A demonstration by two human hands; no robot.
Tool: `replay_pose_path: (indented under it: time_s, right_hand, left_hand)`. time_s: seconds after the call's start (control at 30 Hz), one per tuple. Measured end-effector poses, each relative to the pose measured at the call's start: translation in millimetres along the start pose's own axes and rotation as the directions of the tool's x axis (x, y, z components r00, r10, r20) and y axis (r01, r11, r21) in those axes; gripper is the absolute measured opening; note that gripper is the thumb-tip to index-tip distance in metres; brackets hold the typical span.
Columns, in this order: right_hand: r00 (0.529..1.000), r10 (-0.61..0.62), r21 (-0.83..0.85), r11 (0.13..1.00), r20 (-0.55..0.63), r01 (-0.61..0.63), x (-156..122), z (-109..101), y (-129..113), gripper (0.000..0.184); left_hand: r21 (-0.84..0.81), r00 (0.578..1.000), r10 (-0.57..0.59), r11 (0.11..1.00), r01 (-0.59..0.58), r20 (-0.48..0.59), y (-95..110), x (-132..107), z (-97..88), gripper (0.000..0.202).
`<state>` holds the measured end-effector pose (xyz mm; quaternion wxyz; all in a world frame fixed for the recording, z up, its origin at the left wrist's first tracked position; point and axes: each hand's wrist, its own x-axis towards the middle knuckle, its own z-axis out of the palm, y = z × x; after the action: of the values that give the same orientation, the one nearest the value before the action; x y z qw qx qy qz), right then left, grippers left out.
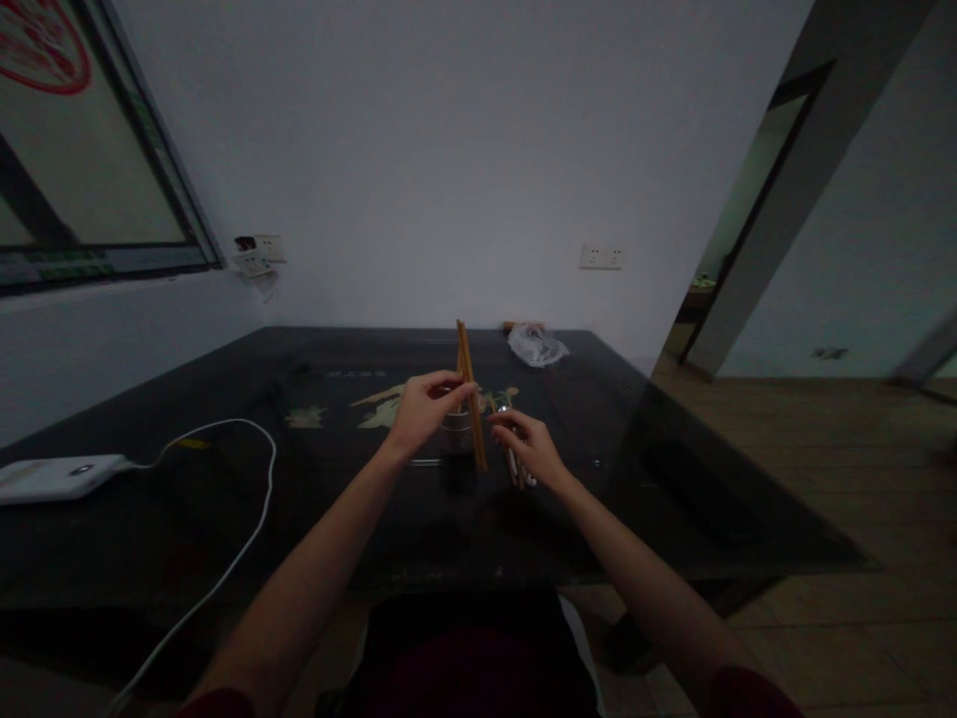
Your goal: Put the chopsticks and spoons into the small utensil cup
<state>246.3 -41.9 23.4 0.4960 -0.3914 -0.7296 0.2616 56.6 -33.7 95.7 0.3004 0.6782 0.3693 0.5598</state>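
Note:
My left hand [434, 404] pinches a few wooden chopsticks [477, 429] between thumb and fingers, holding them nearly upright above the table. Behind them stands a round container [456, 436], partly covered by the hand and the sticks; other chopsticks [459, 351] rise above the hand there. Just to the right, my right hand [523, 444] has its fingers curled together over a small bunch of slim utensils [515, 471] with pale ends. A shiny, rounded metal piece shows at its fingertips. What exactly those fingers grip is too dark and small to make out.
The dark glossy table [329, 538] carries a crumpled clear plastic bag [536, 344] at the back. A white device [60, 477] with a white cable [265, 499] is at the left. A dark flat object [703, 494] lies at the right. The wall [419, 199] borders the far edge.

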Motion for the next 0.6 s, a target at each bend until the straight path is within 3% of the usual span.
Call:
replay_pose_path:
  time_s: [0.17,0.3,0.47,0.6]
  right_hand:
    - [0.994,0.043,0.080,0.996,-0.103,-0.034,18.2,1.9,8.6,0.038]
    - [0.989,0.143,0.107,0.984,-0.029,-0.139,33.0,12.8,22.1,0.075]
    - [0.956,0.281,0.115,0.950,0.080,-0.289,43.6,33.0,41.9,0.103]
    - [0.969,0.206,0.239,0.943,0.135,-0.234,49.5,46.6,49.2,0.099]
  left_hand:
    - [0.028,0.979,0.129,0.992,-0.126,-0.156,29.7,25.5,-37.7,0.032]
    - [0.095,0.947,0.224,0.974,-0.207,-0.229,35.0,55.7,-53.4,0.027]
    - [0.115,0.960,0.213,0.974,-0.194,-0.185,7.8,89.2,-52.3,0.028]
    - [0.075,0.985,0.116,0.991,-0.107,-0.126,-22.5,96.5,-46.5,0.031]
